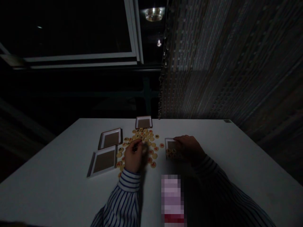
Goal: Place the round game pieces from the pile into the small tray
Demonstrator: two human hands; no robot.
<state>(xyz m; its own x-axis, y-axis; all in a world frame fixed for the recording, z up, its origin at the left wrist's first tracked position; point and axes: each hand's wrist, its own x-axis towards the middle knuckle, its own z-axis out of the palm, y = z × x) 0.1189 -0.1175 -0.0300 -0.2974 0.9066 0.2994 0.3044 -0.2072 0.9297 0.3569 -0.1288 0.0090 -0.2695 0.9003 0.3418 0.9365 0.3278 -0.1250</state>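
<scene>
Several round tan discs with red marks (144, 136) lie scattered on the white table (59, 189). My left hand (133, 156) rests among them with its fingers curled, seemingly pinched on a disc that I cannot make out clearly. My right hand (189, 147) lies curled over the edge of a small open box (170, 148) that holds a few discs. Both sleeves are striped.
Two shallow box halves (110, 138) (103, 161) lie left of the discs, and a smaller box (143, 122) sits behind them. A beaded curtain (224, 63) hangs at the right; a dark window is behind. The scene is dim.
</scene>
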